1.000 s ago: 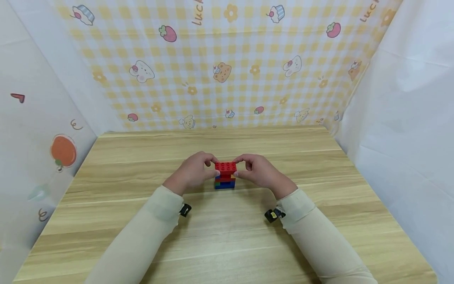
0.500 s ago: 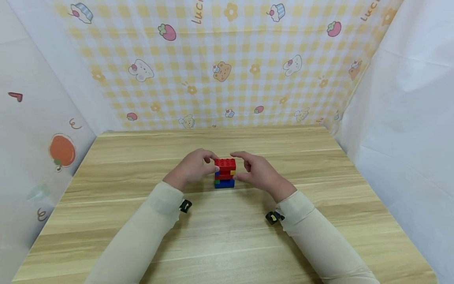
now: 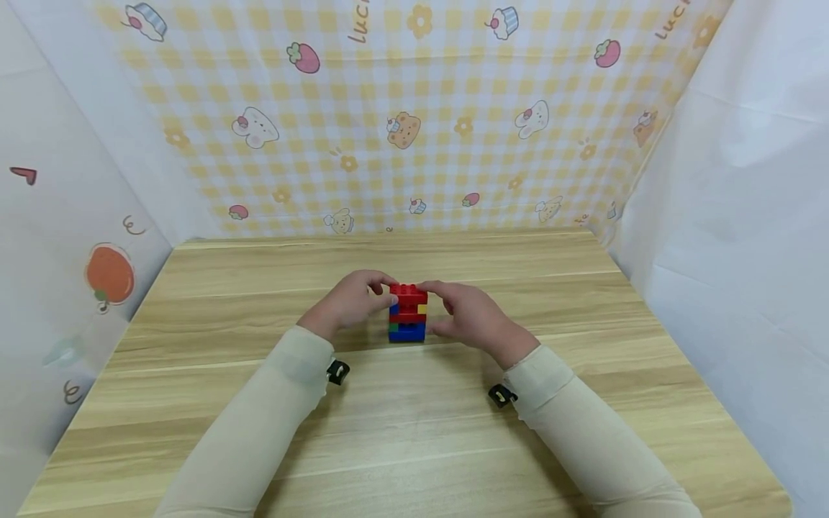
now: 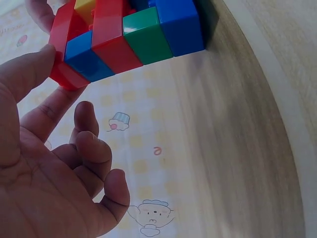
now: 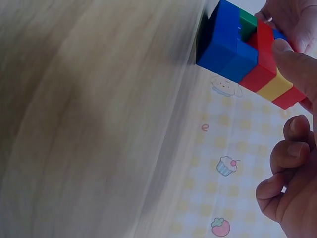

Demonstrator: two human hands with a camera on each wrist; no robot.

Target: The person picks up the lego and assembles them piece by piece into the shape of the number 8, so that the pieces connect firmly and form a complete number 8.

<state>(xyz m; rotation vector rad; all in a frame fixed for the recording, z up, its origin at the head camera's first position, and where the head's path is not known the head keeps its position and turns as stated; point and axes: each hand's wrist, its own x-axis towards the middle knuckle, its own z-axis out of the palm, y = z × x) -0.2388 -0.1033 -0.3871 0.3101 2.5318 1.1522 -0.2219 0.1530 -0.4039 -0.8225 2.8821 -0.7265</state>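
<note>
A stack of toy building bricks stands upright on the table, with a long blue brick (image 3: 406,335) at its base. Over that sit a small green brick (image 4: 147,35) and a small blue one, then a red brick (image 4: 116,39). A blue brick (image 4: 89,57) and a yellow brick (image 5: 275,88) carry the studded red top brick (image 3: 409,298). My left hand (image 3: 346,301) pinches the top brick's left end between thumb and index finger. At the right, my right hand (image 3: 476,320) has its index fingertip at the top corner, thumb lower beside the stack.
The wood-grain table (image 3: 401,432) reaches back to a yellow checked cloth (image 3: 453,165) with cartoon prints. White sheets (image 3: 732,237) hang along both sides. A small black device (image 3: 501,396) is strapped at each cuff.
My right index finger has shifted from the top brick's side to its upper corner, and the right thumb has dropped lower. My left hand keeps its pinch; the stack looks slightly shifted in view.
</note>
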